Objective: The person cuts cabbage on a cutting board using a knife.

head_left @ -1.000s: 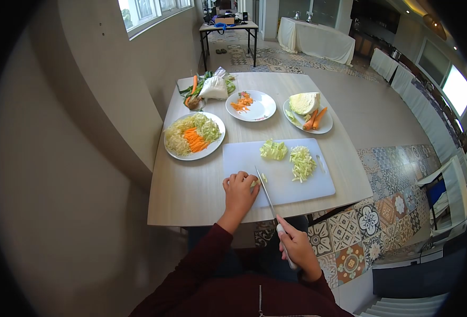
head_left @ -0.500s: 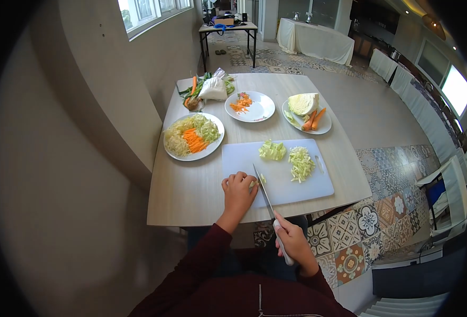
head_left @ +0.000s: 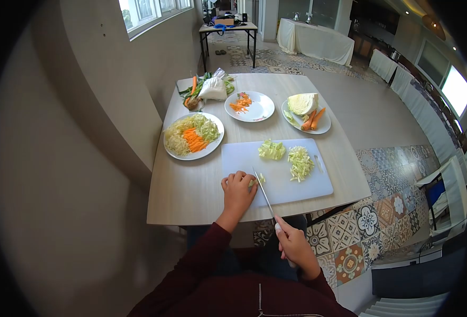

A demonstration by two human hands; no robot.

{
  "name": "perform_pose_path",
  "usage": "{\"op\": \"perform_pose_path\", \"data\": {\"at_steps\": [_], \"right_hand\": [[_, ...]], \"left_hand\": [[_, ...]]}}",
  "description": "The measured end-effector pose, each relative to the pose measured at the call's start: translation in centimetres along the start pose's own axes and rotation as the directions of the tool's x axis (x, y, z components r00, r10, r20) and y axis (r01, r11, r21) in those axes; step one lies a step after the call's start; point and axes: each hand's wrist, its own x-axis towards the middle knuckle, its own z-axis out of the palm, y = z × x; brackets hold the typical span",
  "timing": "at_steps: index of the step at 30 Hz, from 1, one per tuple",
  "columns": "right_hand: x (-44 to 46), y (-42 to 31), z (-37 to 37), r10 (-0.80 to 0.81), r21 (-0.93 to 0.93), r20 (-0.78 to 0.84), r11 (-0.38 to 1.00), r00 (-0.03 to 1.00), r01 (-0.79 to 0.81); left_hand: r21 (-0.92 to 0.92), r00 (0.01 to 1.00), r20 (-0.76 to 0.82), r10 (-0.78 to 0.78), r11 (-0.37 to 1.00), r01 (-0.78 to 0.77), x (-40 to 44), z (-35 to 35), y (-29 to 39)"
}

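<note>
My right hand [head_left: 296, 245] grips the white handle of a knife [head_left: 265, 195], its blade angled up and left over the white cutting board [head_left: 238, 153]. My left hand [head_left: 238, 190] is closed with curled fingers on the board's left part, pressing down a piece of cabbage that its fingers mostly hide. The blade lies just right of those fingertips, with a few cut cabbage bits [head_left: 262, 178] beside it. Farther back on the board are a stack of cabbage leaves [head_left: 272, 150] and, to its right, a pile of shredded cabbage [head_left: 300, 165].
A plate [head_left: 218, 143] of shredded vegetables stands at the left. Behind the board are a plate [head_left: 262, 108] with carrot peelings and a plate [head_left: 326, 127] with a cabbage wedge and carrots. A white plastic bag [head_left: 213, 89] rests among vegetables at the far left corner.
My right hand and the knife handle have turned and shifted slightly, with the blade lower and nearer the left fingertips. My left hand stays almost in place.
</note>
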Motion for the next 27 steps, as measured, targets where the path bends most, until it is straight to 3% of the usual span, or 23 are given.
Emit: {"op": "perform_pose_path", "data": {"at_steps": [7, 10, 27], "right_hand": [[-2.3, -0.2, -0.8, 0.030, -0.056, 0.021, 0.998, 0.999, -0.029], [-1.7, 0.4, -1.4, 0.052, 0.017, 0.022, 0.998, 0.998, -0.053], [-0.9, 0.4, -1.2, 0.028, 0.003, -0.083, 1.000, 0.996, -0.027]], "left_hand": [[0.011, 1.000, -0.001, 0.005, 1.000, -0.005, 0.1, -0.1, 0.0], [0.002, 1.000, -0.001, -0.003, 1.000, 0.003, 0.1, 0.0, 0.0], [-0.061, 1.000, 0.002, 0.012, 0.998, -0.012, 0.0, -0.4, 0.0]]}}
